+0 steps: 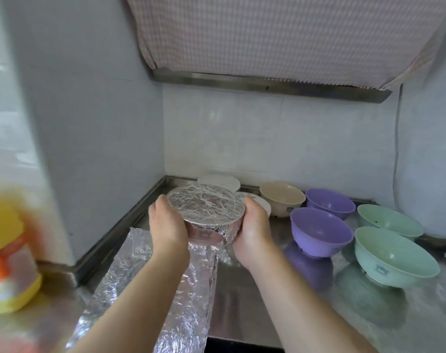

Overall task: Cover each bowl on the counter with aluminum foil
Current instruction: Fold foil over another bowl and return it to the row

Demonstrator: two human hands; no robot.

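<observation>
1. A cloth-covered range hood (280, 34) hangs over the back of the scene, with a metal strip along its lower edge.
2. The steel bench (255, 296) runs from the tiled corner toward the viewer and reflects the bowls standing on it.
3. A long crinkled foil sheet (145, 289) lies unrolled on the bench, under the left forearm.
4. A blurred yellow and orange bottle (8, 250) stands at the left edge.
5. Two green bowls (392, 256) sit uncovered on the right, one behind the other.
6. Two purple bowls (318, 230) sit uncovered just left of them, and a beige bowl (280, 197) stands behind.
7. The foil-covered bowl (206, 207) is held above the bench, tilted toward the viewer, in front of two white-topped bowls (218, 180).
8. The left hand (167, 225) grips its left side, fingers curled underneath.
9. The right hand (253, 225) grips its right side, fingers tucked beneath the foil edge.
</observation>
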